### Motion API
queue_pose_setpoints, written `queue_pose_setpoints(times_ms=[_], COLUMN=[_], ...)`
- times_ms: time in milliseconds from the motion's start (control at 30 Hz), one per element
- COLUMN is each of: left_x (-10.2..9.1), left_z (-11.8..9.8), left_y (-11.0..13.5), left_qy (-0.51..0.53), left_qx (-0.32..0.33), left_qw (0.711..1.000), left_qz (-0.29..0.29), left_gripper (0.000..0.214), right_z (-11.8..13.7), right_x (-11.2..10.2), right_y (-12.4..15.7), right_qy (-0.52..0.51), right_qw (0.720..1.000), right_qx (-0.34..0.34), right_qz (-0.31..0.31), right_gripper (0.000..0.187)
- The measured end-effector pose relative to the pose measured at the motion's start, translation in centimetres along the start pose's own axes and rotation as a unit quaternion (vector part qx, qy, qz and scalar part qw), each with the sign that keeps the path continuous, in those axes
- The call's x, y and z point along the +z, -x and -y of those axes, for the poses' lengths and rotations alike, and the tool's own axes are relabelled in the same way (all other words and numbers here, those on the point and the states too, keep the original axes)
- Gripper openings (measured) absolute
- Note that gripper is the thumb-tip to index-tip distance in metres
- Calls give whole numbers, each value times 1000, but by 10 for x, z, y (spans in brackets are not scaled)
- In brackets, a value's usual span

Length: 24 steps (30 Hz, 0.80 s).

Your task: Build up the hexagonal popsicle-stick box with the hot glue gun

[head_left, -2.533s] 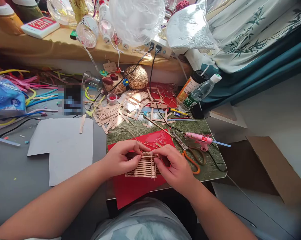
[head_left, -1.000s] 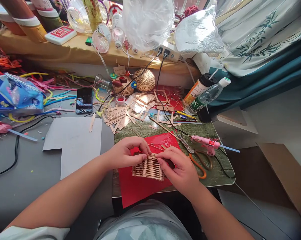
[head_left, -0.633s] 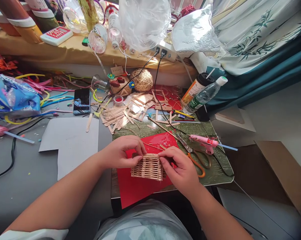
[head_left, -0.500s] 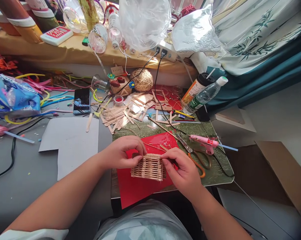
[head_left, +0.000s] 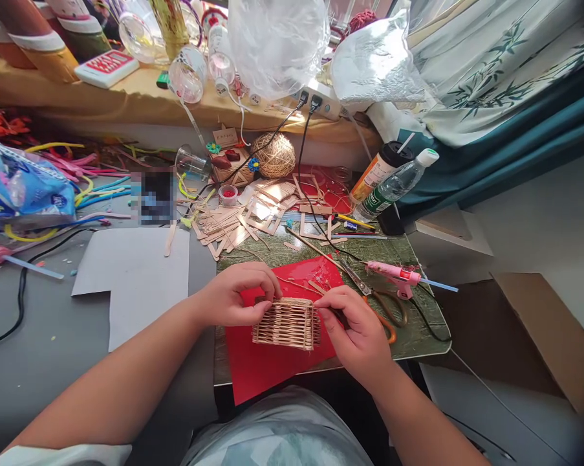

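My left hand [head_left: 238, 294] is pinching the top edge of the stick basket [head_left: 286, 323] mid-frame, right hand [head_left: 362, 330] gripping its side; reckon the next bit needs gentle, even pressure.

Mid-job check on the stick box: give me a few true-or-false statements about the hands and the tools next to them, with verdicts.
1. The left hand and the right hand both hold the stick box. True.
2. The stick box is over the red sheet. True.
3. The right hand grips the pink glue gun. False: the glue gun lies untouched on the green mat, just beyond the scissors.
4. The twine ball rests on the grey card. False: it sits at the back of the desk by the ledge, well away from the card.
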<state>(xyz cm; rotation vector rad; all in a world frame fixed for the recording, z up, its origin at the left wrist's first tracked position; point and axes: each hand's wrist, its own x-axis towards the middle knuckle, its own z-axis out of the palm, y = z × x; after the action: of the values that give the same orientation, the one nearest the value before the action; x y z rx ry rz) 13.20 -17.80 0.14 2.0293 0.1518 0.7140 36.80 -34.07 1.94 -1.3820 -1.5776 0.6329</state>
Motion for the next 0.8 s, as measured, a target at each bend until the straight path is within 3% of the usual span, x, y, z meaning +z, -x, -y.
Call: queue_pose_setpoints(times_ms=[600, 800], left_x=[0, -4], left_z=[3, 3], left_y=[0, -1], left_qy=[-4, -3], left_qx=[-21, -2], left_qw=[1000, 1000], left_qz=[22, 29], left_gripper=[16, 17], right_z=[-19, -26], right_x=[15, 19], right_y=[13, 18], right_qy=[6, -6], right_qw=[999, 998], right_qx=[5, 29], right_qz=[-35, -49], right_gripper=[18, 14])
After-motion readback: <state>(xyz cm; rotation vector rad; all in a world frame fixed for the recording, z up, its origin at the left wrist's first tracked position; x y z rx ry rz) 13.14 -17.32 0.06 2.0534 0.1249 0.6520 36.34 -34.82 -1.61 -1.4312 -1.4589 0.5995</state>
